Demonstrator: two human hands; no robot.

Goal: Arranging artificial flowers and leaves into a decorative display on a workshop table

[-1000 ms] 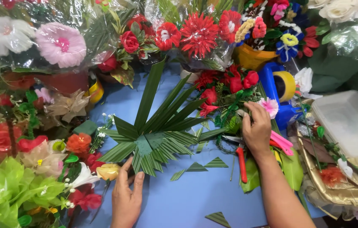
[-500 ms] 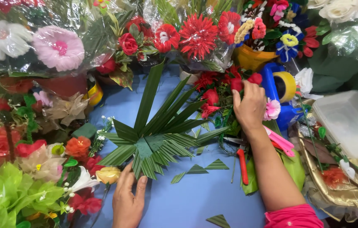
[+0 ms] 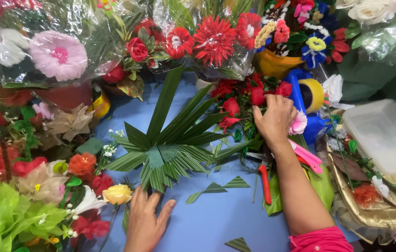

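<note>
Right hand has moved up from the pink flower, now clutching red flowers right of leaf fan; left hand stays flat, spread, below fan.

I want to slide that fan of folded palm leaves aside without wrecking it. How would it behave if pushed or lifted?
The palm-leaf fan lies flat on the blue table, so it would probably slide, not roll. Its long thin blades look light and springy, likely to flex or splay if lifted by the tips. The left hand rests by its base, probably the firmest place to grip.
</note>
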